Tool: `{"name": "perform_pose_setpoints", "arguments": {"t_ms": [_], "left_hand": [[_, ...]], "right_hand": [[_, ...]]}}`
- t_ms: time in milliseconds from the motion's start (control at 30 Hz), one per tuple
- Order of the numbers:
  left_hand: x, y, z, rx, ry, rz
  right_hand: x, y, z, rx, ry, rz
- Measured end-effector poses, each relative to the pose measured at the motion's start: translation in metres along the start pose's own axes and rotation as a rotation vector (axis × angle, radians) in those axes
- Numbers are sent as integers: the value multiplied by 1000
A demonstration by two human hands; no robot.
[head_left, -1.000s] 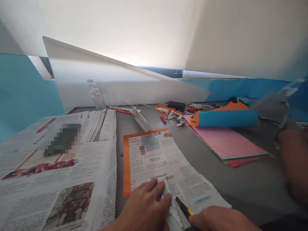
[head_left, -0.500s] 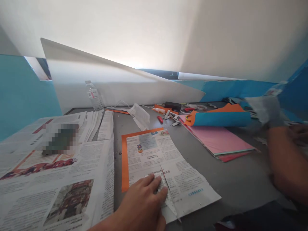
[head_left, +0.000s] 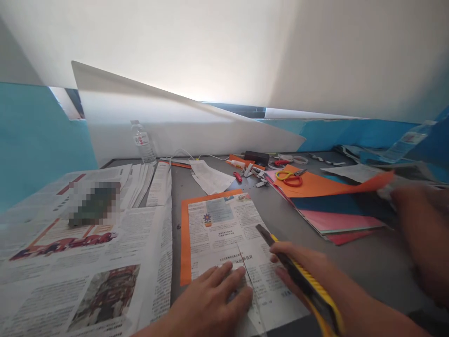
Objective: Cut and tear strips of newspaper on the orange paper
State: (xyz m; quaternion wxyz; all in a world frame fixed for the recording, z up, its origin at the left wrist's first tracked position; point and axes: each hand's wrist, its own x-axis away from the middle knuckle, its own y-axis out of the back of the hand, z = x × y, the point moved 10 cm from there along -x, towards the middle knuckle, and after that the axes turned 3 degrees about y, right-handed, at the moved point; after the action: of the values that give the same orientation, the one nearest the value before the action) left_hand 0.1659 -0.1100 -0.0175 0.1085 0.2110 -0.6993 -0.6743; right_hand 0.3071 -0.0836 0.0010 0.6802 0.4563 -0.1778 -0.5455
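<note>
Nearest me, left hand [head_left: 210, 304] lay flat, fingers spread and together with nothing clamped, pressing down the newspaper clipping [head_left: 238, 243], probably to keep it from sliding. Palm down, wrist coming in from the bottom edge, fingertips right beside a cut line running through the print. Right hand [head_left: 298, 271] was clamped on a yellow-and-black utility knife [head_left: 298, 276], grip closed round the handle, forearm angled in from the lower right, black tip pointing up and away over the clipping. Whether the tip touched the paper I couldn't tell.

The clipping sat on an orange sheet [head_left: 184, 243] on the grey table [head_left: 351, 262], the orange likely a backing, since it showed as a border on the left and top.

Left of that, spread newspapers [head_left: 87, 262], overlapping. Right, a blurred arm of another person [head_left: 421, 234] lifted an orange paper [head_left: 333, 185] off a stack of coloured sheets [head_left: 336, 222]. Scissors with yellow and red handles [head_left: 289, 177] rested on that orange paper.

Further back: a loose newspaper scrap [head_left: 210, 178], small clips and a glue stick, hard to read. A water bottle [head_left: 143, 142] stood upright at the far edge against a white board [head_left: 175, 121].
</note>
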Motion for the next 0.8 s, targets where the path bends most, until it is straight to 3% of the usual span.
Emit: {"name": "perform_pose_setpoints", "arguments": {"t_ms": [133,233,300,433,633,800], "left_hand": [[9,8,0,-73,-66,-120],[15,13,2,-122,-102,-132],[19,18,7,-138,-107,-133],[23,22,22,-131,-80,-120],[26,23,33,-28,-73,-72],[26,33,45,77,23,33]], "right_hand": [[-20,-24,2,30,83,42],[-15,-25,-3,63,78,10],[-10,-21,1,86,154,-13],[2,-22,18,180,400,13],[11,-33,11,278,458,44],[12,-30,7,240,475,92]]}}
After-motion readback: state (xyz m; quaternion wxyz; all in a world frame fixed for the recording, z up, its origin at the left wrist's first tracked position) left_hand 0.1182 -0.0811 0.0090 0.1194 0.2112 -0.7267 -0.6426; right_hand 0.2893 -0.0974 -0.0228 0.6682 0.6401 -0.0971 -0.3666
